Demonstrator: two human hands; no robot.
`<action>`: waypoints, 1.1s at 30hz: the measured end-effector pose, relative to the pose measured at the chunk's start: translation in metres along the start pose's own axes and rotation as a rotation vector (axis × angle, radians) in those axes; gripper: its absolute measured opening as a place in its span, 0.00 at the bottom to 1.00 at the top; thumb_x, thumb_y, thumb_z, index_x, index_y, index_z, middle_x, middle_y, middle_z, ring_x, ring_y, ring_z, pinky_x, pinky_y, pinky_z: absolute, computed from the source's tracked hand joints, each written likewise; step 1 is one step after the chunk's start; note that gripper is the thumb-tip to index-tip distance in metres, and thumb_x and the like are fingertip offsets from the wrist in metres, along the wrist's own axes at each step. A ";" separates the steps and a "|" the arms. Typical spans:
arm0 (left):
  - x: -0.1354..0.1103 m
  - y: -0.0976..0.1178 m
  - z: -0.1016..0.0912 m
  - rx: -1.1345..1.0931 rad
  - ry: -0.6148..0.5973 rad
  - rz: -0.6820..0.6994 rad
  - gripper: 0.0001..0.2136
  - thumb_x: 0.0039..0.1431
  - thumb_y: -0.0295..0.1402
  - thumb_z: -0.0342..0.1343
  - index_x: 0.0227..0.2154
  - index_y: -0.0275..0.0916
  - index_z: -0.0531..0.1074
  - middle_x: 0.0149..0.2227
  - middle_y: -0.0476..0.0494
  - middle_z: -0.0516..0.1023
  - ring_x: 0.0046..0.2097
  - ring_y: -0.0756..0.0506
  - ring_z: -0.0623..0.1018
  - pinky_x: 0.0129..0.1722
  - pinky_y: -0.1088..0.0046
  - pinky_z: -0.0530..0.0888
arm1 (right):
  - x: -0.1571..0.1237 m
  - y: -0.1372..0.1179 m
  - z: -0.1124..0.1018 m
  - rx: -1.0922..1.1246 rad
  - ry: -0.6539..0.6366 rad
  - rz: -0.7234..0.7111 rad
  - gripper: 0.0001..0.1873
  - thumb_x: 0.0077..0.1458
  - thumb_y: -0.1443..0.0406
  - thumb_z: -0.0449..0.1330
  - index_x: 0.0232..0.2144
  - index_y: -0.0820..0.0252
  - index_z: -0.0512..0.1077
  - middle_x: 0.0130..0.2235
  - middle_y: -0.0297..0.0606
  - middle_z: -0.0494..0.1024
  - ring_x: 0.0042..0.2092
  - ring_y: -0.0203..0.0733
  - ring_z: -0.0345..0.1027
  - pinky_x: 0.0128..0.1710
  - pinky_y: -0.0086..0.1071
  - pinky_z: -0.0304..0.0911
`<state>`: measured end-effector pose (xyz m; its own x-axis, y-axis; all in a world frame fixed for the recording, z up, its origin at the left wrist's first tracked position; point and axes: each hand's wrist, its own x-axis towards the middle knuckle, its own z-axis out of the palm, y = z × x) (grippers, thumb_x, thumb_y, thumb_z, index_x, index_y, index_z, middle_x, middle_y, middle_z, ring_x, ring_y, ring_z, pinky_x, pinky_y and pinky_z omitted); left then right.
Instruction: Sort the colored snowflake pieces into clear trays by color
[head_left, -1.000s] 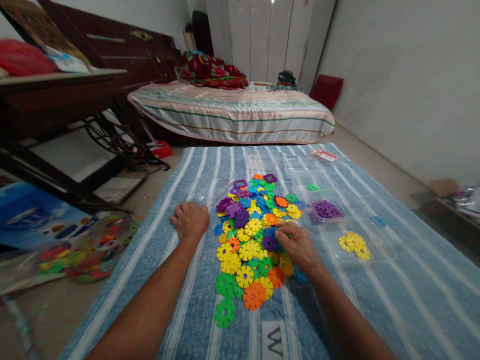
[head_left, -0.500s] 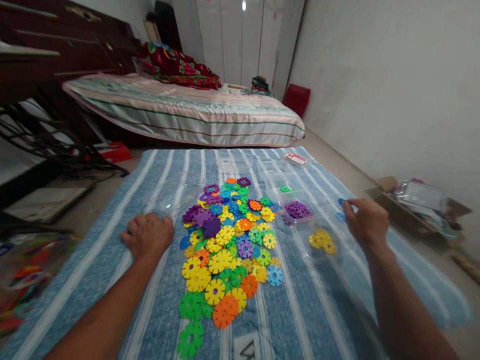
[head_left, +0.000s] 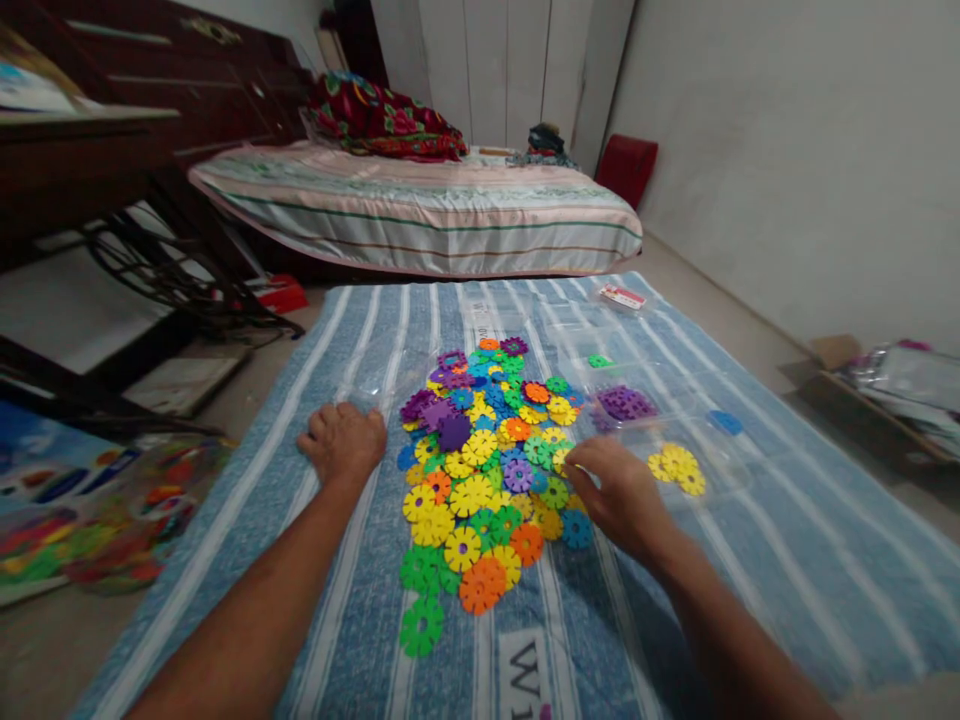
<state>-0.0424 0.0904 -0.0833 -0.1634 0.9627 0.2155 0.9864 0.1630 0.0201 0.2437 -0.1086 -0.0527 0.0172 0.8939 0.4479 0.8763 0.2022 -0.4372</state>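
A loose pile of flat notched plastic discs [head_left: 471,494] in yellow, green, orange, blue and purple covers the middle of the striped cloth. At the pile's right edge, my right hand [head_left: 622,492] has its fingertips pinched on a yellow disc [head_left: 560,459]. My left hand [head_left: 343,442] rests palm down on the cloth left of the pile, fingers slightly bent and apart, holding nothing. Right of the pile, clear plastic trays hold purple pieces [head_left: 625,403], yellow discs [head_left: 676,469], a green piece [head_left: 599,360] and blue discs [head_left: 724,422].
A blue striped cloth [head_left: 285,400] lies under everything. A small red-and-white packet [head_left: 622,297] is at its far right. Beyond stands a bed [head_left: 450,215]. A bag of colourful pieces [head_left: 142,510] sits at the left, and a cardboard box [head_left: 885,415] on the right floor.
My right hand has moved left from the trays to the pile's edge. The blue disc it held now lies on the right side of the trays. My left hand stays on the cloth.
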 end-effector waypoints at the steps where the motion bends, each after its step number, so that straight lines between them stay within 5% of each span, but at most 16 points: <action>1: 0.000 0.000 0.000 -0.010 0.006 0.005 0.24 0.62 0.39 0.42 0.49 0.22 0.68 0.52 0.20 0.70 0.56 0.29 0.66 0.50 0.51 0.64 | 0.000 -0.003 0.005 -0.001 -0.050 0.014 0.13 0.62 0.65 0.52 0.28 0.56 0.74 0.32 0.39 0.77 0.37 0.41 0.69 0.38 0.31 0.62; 7: 0.000 -0.002 0.005 -0.082 0.047 0.016 0.24 0.62 0.39 0.42 0.51 0.24 0.69 0.52 0.18 0.70 0.56 0.27 0.66 0.49 0.48 0.63 | 0.009 -0.009 0.031 -0.048 -0.201 0.079 0.08 0.60 0.64 0.55 0.31 0.56 0.74 0.34 0.39 0.75 0.39 0.43 0.68 0.39 0.32 0.62; 14: 0.001 -0.001 0.007 -0.045 0.038 -0.012 0.23 0.61 0.39 0.42 0.49 0.25 0.69 0.52 0.22 0.70 0.56 0.30 0.66 0.51 0.50 0.63 | 0.008 -0.018 0.055 -0.061 -0.235 -0.030 0.12 0.54 0.62 0.63 0.42 0.55 0.74 0.49 0.45 0.73 0.57 0.52 0.60 0.56 0.47 0.60; 33: -0.003 0.000 0.001 -0.028 0.039 0.007 0.24 0.61 0.39 0.43 0.49 0.22 0.69 0.51 0.22 0.70 0.56 0.31 0.66 0.50 0.52 0.64 | -0.024 0.006 0.047 -0.115 -0.118 0.057 0.10 0.55 0.59 0.62 0.38 0.56 0.75 0.49 0.48 0.74 0.58 0.55 0.60 0.56 0.49 0.61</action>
<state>-0.0420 0.0879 -0.0848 -0.1562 0.9546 0.2538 0.9877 0.1495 0.0459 0.2257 -0.1099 -0.1025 0.0178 0.9448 0.3271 0.9250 0.1086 -0.3640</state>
